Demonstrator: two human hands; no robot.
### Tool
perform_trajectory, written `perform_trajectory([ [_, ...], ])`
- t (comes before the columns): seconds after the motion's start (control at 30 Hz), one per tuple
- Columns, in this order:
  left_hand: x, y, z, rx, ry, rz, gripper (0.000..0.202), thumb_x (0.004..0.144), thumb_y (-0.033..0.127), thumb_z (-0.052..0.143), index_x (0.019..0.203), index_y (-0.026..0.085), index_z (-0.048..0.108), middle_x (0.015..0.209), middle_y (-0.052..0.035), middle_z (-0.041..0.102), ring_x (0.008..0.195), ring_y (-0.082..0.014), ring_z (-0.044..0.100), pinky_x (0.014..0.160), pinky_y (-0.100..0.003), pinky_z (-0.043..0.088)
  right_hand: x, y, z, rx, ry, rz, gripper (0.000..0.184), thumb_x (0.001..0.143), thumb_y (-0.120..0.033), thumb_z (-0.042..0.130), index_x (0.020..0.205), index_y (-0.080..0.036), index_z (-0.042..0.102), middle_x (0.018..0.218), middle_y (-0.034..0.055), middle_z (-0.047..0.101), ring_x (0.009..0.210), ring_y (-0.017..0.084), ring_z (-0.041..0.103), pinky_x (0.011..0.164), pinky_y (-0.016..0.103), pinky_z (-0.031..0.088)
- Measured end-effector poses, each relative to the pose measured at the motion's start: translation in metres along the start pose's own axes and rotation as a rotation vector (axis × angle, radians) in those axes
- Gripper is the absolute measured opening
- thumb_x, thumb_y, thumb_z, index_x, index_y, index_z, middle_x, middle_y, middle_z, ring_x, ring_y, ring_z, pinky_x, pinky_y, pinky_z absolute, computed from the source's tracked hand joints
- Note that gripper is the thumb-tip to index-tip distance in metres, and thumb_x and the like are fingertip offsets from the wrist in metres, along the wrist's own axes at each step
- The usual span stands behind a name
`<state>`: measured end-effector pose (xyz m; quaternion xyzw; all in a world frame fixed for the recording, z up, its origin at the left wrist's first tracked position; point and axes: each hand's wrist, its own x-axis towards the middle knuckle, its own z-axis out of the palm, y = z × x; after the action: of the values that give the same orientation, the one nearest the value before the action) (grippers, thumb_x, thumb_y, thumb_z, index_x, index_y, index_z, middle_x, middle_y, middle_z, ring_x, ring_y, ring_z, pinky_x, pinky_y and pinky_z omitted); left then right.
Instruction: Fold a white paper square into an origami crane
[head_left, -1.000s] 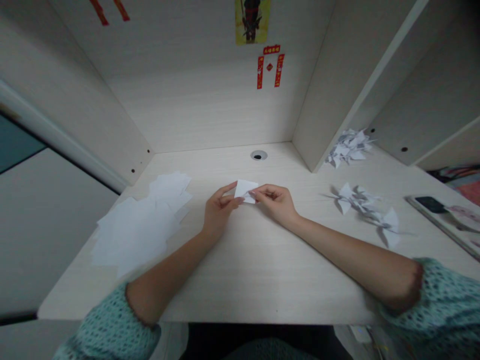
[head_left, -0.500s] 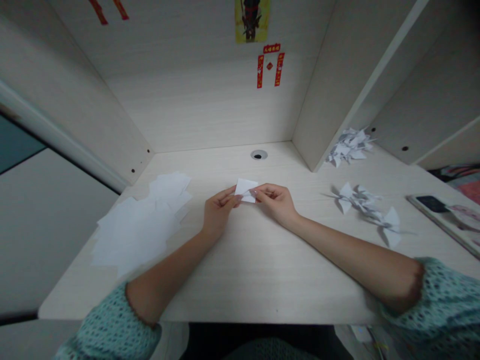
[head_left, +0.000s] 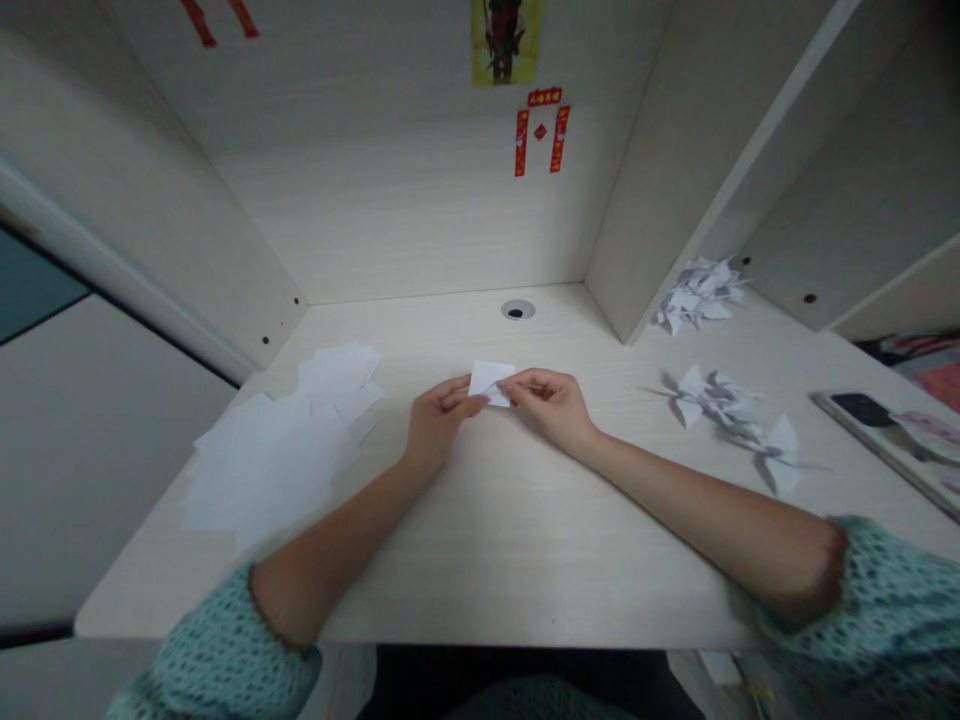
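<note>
A small folded piece of white paper is held between both hands above the middle of the desk. My left hand pinches its left edge, thumb on top. On the opposite side, my right hand grips the right edge between thumb and fingertips. A crease or raised flap shows across the paper's lower part, partly covered by the fingertips. Left of my left hand lies a spread pile of flat white paper sheets. Several folded paper cranes lie to the right of my right hand.
A heap of folded white paper pieces sits behind the upright divider. A phone lies at the right. The desk has a cable hole near its back panel, which bears red stickers.
Both hands stay almost in place around the paper. The thumbs and fingertips have shifted slightly along its lower part.
</note>
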<state>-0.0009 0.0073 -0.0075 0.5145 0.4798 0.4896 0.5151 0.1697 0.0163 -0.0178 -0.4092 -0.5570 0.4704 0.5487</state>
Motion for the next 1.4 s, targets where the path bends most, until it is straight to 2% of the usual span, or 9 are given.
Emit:
perform_trajectory([
  [0.17,0.0019,-0.0017,0.0004,-0.046,0.002,-0.045,0.042,0.062,0.036,0.078,0.099,0.016,0.072,0.087,-0.0066,0.074,0.07,-0.0143,0.063,0.075,-0.029,0.05,0.0004,0.0001,0.0011,0.064,0.013,0.041,0.025,0.069,-0.042,0.072,0.073,-0.017,0.071,0.064,0.0024,0.068,0.057,0.012,0.058,0.056,0.025,0.045],
  [0.33,0.0004,-0.001,0.0023,-0.046,0.027,-0.031,0.035,0.062,0.037,0.078,0.09,0.016,0.073,0.082,-0.0055,0.073,0.07,-0.014,0.063,0.073,-0.028,0.049,0.0013,-0.0006,0.0018,0.07,0.013,0.044,0.025,0.067,-0.042,0.073,0.073,-0.017,0.072,0.066,0.003,0.07,0.058,0.013,0.059,0.057,0.026,0.046],
  [0.47,-0.0002,-0.0017,0.0016,-0.039,0.037,0.0,0.034,0.063,0.037,0.077,0.089,0.016,0.073,0.08,-0.0048,0.073,0.071,-0.0138,0.063,0.072,-0.026,0.048,0.0027,0.0011,0.0017,0.081,0.025,0.039,0.023,0.064,-0.04,0.076,0.073,-0.019,0.073,0.074,0.0044,0.073,0.065,0.015,0.064,0.065,0.028,0.051],
  [0.6,0.0004,-0.0024,0.001,-0.042,0.053,0.005,0.038,0.062,0.038,0.078,0.092,0.015,0.072,0.081,-0.0052,0.073,0.071,-0.0144,0.063,0.071,-0.027,0.049,0.0041,0.0027,0.0005,0.127,0.015,0.048,0.03,0.059,-0.038,0.079,0.081,-0.019,0.073,0.076,0.0048,0.073,0.069,0.017,0.067,0.071,0.032,0.054],
  [0.97,-0.0004,-0.0021,0.0006,-0.022,0.039,0.01,0.035,0.065,0.037,0.076,0.091,0.014,0.072,0.077,-0.0048,0.072,0.069,-0.0139,0.062,0.068,-0.026,0.047,0.0056,0.0034,0.0009,0.151,0.036,0.1,0.028,0.057,-0.038,0.08,0.073,-0.017,0.071,0.071,0.0054,0.073,0.062,0.015,0.066,0.062,0.028,0.052],
  [1.1,-0.0003,-0.002,0.0009,-0.039,0.008,0.009,0.036,0.064,0.037,0.076,0.093,0.016,0.072,0.082,-0.005,0.073,0.071,-0.0137,0.063,0.07,-0.026,0.048,0.0057,0.0041,0.0009,0.148,0.037,0.108,0.028,0.056,-0.039,0.08,0.072,-0.017,0.071,0.072,0.0055,0.073,0.062,0.015,0.066,0.061,0.028,0.052],
  [1.27,-0.0018,0.0001,0.0022,0.005,-0.027,0.025,0.036,0.066,0.04,0.074,0.093,0.016,0.071,0.081,-0.0044,0.073,0.071,-0.0143,0.063,0.068,-0.025,0.047,0.004,0.0029,0.0013,0.103,0.009,0.084,0.026,0.058,-0.039,0.08,0.071,-0.018,0.071,0.072,0.0053,0.073,0.061,0.015,0.065,0.06,0.027,0.051],
  [1.4,-0.0011,-0.0003,0.0014,0.037,0.016,0.019,0.033,0.066,0.039,0.074,0.089,0.016,0.071,0.076,-0.0029,0.072,0.068,-0.0132,0.062,0.066,-0.024,0.045,0.0028,0.0023,0.0021,0.064,0.003,0.044,0.025,0.06,-0.039,0.078,0.072,-0.018,0.071,0.072,0.0049,0.073,0.063,0.015,0.064,0.062,0.027,0.05],
])
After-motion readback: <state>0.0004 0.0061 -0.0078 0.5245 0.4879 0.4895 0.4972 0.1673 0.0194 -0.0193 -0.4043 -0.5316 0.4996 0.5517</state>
